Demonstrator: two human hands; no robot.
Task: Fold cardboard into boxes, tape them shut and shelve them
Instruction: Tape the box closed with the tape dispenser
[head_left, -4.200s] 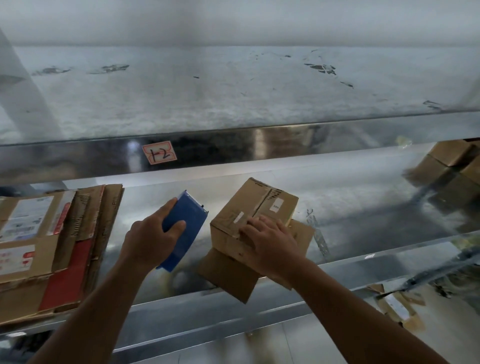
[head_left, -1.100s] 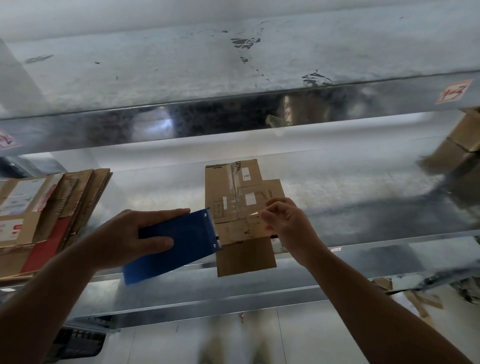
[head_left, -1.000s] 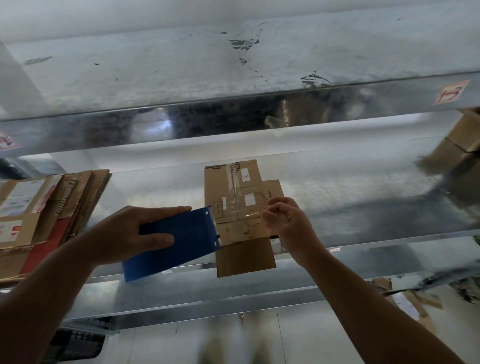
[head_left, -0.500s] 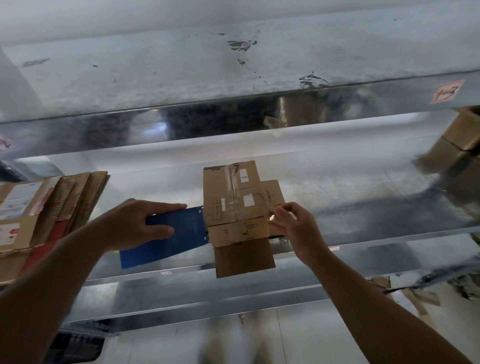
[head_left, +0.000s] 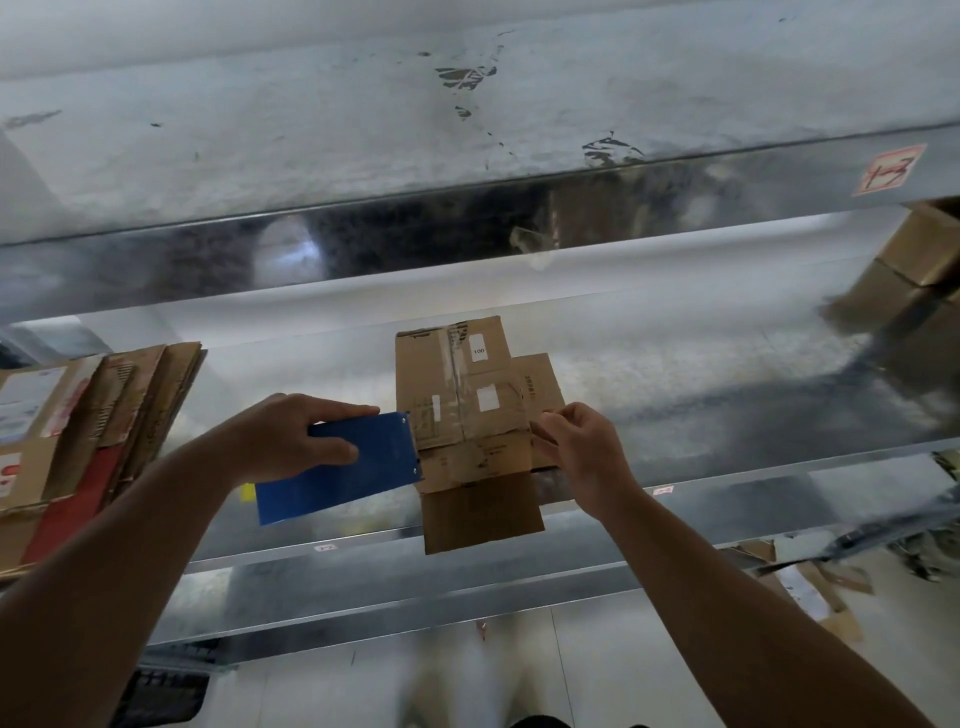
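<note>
A small brown cardboard box (head_left: 457, 384) stands on the metal shelf (head_left: 727, 395), with one flap hanging over the shelf's front edge and another sticking out to the right. My left hand (head_left: 291, 436) grips a blue tape dispenser (head_left: 343, 467), whose front end is against the box's left side. My right hand (head_left: 582, 447) is at the box's right side, with its fingers curled and pinching at the edge of the right flap. Whether a strip of clear tape runs between the dispenser and my right hand is hard to tell.
A pile of flattened cardboard (head_left: 78, 431) lies on the shelf at the left. More brown boxes (head_left: 914, 270) are stacked at the far right. An upper shelf (head_left: 467, 135) hangs close overhead. Cardboard scraps (head_left: 810, 582) lie on the floor below at the right.
Over the last second the dispenser has shifted a little along the box's left side. My right hand has moved from the box's top front to its right flap.
</note>
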